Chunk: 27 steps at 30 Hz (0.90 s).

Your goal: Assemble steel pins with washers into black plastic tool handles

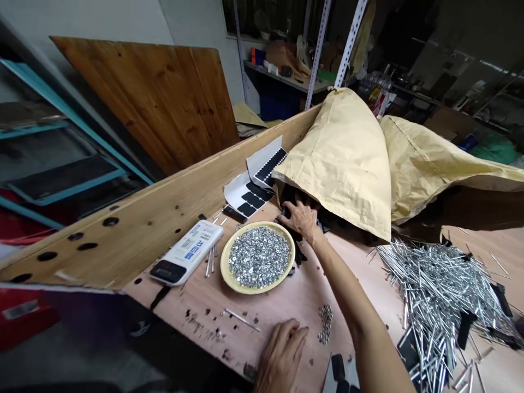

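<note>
Sack [344, 158] on cluttered plywood workbench [286, 305]

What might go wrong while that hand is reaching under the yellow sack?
The right hand works close beside the yellow plate heaped with washers; the forearm may clip its rim and spill them. The yellow sack overhangs the dark pieces there, so picking is probably partly blind.
</note>
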### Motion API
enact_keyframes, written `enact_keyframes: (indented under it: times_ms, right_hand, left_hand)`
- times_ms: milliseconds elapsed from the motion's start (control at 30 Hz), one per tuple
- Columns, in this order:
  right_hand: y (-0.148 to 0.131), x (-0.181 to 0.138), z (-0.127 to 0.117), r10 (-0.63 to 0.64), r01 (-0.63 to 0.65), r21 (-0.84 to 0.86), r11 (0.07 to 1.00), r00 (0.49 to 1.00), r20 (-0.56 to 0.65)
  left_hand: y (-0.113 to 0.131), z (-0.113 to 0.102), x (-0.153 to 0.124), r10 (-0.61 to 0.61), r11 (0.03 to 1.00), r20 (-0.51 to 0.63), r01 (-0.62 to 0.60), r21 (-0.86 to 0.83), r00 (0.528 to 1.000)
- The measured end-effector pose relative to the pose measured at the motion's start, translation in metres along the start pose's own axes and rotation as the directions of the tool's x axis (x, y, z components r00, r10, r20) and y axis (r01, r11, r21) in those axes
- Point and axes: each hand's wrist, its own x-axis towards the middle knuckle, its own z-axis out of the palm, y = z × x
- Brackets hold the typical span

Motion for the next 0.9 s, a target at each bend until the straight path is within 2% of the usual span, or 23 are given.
enact_keyframes:
  times_ms: [133, 233, 367, 467, 567, 633, 667, 733, 800, 833, 900]
  right_hand:
    - [0.034, -0.036, -0.007, -0.028, 0.030, -0.041, 0.999, 0.998, 0.048]
    - [0.056, -0.069, -0.008, -0.055, 0.058, -0.097, 0.994, 0.998, 0.026]
    - [0.082, -0.111, -0.007, 0.011, -0.011, -0.132, 0.991, 1.000, -0.005]
    - [0.102, -0.138, -0.011, 0.046, -0.058, -0.132, 0.990, 0.994, -0.096]
    - [0.111, -0.164, -0.016, 0.082, -0.108, -0.077, 0.991, 0.955, -0.284]
    - [0.105, -0.182, -0.016, 0.152, -0.154, 0.022, 0.988, 0.921, -0.359]
    - [0.097, -0.191, -0.014, 0.185, -0.163, 0.091, 0.982, 0.915, -0.357]
    - [0.075, -0.210, -0.006, 0.206, -0.140, 0.235, 0.962, 0.936, -0.286]
    - [0.049, -0.225, 0.003, 0.155, -0.083, 0.353, 0.932, 0.971, -0.181]
    - [0.038, -0.231, 0.008, 0.110, -0.048, 0.394, 0.918, 0.985, -0.136]
    - [0.021, -0.233, 0.013, 0.048, -0.021, 0.470, 0.883, 0.998, -0.045]
  left_hand:
    - [0.001, -0.007, 0.002, -0.007, 1.000, 0.016, 0.007, -0.020, 1.000]
    - [0.000, -0.009, 0.003, 0.007, 0.999, 0.016, -0.006, -0.052, 1.000]
    - [-0.002, -0.010, 0.001, 0.007, 0.996, 0.038, -0.004, -0.086, 0.999]
    - [0.000, -0.013, 0.001, -0.030, 0.987, 0.068, 0.041, -0.154, 0.997]
    - [0.008, -0.017, 0.006, -0.109, 0.940, 0.111, 0.139, -0.312, 0.988]
    - [0.016, -0.018, 0.015, -0.171, 0.863, 0.186, 0.238, -0.446, 0.968]
    - [0.021, -0.018, 0.021, -0.203, 0.805, 0.242, 0.302, -0.510, 0.949]
    - [0.028, -0.016, 0.035, -0.302, 0.640, 0.376, 0.478, -0.602, 0.876]
    - [0.033, -0.013, 0.050, -0.413, 0.442, 0.477, 0.629, -0.640, 0.776]
    - [0.033, -0.012, 0.056, -0.453, 0.369, 0.497, 0.663, -0.651, 0.740]
    - [0.030, -0.013, 0.065, -0.510, 0.315, 0.463, 0.659, -0.683, 0.725]
